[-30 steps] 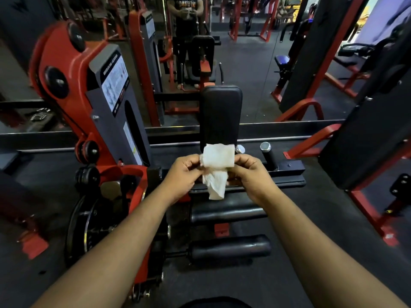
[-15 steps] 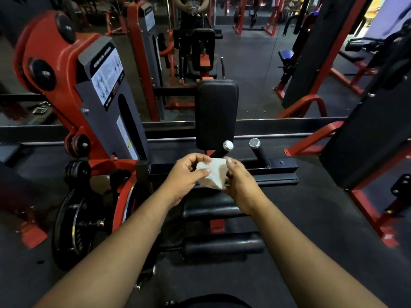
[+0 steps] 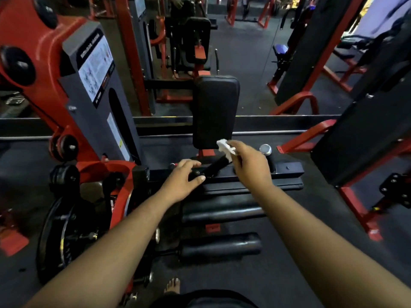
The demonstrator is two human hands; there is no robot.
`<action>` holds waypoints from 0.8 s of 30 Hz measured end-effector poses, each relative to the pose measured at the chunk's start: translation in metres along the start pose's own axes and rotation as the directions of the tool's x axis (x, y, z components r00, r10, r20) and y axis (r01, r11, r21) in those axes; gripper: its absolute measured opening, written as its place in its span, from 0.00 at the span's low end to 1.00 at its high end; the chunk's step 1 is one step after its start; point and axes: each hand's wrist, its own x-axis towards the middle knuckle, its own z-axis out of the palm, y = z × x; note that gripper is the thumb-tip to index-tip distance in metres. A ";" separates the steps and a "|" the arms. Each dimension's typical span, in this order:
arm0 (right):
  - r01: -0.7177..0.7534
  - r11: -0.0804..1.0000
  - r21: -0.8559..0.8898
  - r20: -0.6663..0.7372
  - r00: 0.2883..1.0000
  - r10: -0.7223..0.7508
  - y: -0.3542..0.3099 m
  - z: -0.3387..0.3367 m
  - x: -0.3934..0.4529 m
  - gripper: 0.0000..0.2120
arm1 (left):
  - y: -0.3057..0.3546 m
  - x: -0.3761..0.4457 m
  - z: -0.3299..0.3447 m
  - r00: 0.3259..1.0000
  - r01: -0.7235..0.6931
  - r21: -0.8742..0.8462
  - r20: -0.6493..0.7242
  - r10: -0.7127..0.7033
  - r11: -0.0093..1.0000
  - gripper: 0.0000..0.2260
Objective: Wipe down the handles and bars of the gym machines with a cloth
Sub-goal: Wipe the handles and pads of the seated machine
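Your right grip (image 3: 249, 165) pinches the cloth (image 3: 225, 148) at the handle (image 3: 216, 166) tip, its axis running down-left toward your left grip (image 3: 184, 178), fingers loosely curled, resting at the base.

left hand (image 3: 181, 182) open, right hand (image 3: 249, 164) pinching

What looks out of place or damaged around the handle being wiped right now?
Nothing stands out. The right hand holds the white cloth on the top end of the left handle; the left hand rests at its base. The back pad looks intact, and no spill shows on the floor.
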 end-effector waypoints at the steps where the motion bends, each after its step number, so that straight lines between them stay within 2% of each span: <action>1: 0.096 0.989 -0.116 0.006 0.995 -0.096 -0.003 0.002 0.017 0.18 | -0.010 0.009 -0.003 1.000 -0.009 0.103 0.030 0.006 0.995 0.22; 3: 0.285 0.896 -0.341 0.130 0.958 -0.255 -0.001 0.012 0.040 0.25 | -0.027 0.025 -0.006 0.996 -0.021 0.308 0.084 -0.005 0.951 0.26; 4: 0.343 0.838 -0.425 0.271 0.931 -0.244 0.001 0.018 0.045 0.27 | -0.035 0.032 -0.005 0.994 -0.030 0.394 0.106 -0.013 0.919 0.29; 6: 0.397 0.721 -0.569 0.525 0.849 -0.053 0.006 0.032 0.043 0.29 | -0.051 0.045 -0.004 0.986 -0.069 0.520 0.163 -0.020 0.851 0.33; 7: 0.400 0.680 -0.614 0.564 0.825 0.025 0.010 0.036 0.036 0.29 | -0.057 0.049 -0.003 0.983 -0.082 0.566 0.181 -0.027 0.821 0.35; 9: 0.430 0.574 -0.697 0.548 0.836 0.038 0.016 0.041 0.018 0.26 | -0.070 0.057 0.000 0.976 -0.108 0.630 0.216 -0.040 0.769 0.36; 12: 0.472 0.438 -0.765 0.544 0.838 0.048 0.019 0.050 0.003 0.39 | -0.093 0.070 0.001 0.960 -0.128 0.672 0.268 -0.078 0.729 0.36; 14: 0.487 0.377 -0.788 0.552 0.829 0.083 0.015 0.055 0.007 0.41 | -0.106 0.073 0.003 0.958 -0.128 0.663 0.276 -0.082 0.737 0.36; 16: 0.486 0.378 -0.788 0.580 0.792 0.192 -0.002 0.064 0.033 0.37 | -0.114 0.072 0.004 0.967 -0.152 0.665 0.255 -0.030 0.731 0.36; 18: 0.472 0.413 -0.779 0.611 0.720 0.330 -0.015 0.078 0.061 0.37 | -0.118 0.070 0.005 0.972 -0.172 0.671 0.236 0.011 0.721 0.36; 19: 0.480 0.419 -0.771 0.626 0.695 0.354 -0.020 0.083 0.070 0.38 | -0.118 0.070 0.006 0.974 -0.173 0.671 0.228 0.022 0.721 0.36; 21: 0.506 0.421 -0.753 0.645 0.695 0.318 -0.019 0.087 0.069 0.37 | -0.119 0.071 0.007 0.977 -0.170 0.671 0.212 0.032 0.721 0.35; 24: 0.558 0.356 -0.749 0.636 0.756 0.152 0.005 0.078 0.031 0.30 | -0.122 0.072 0.008 0.979 -0.168 0.673 0.202 0.039 0.720 0.35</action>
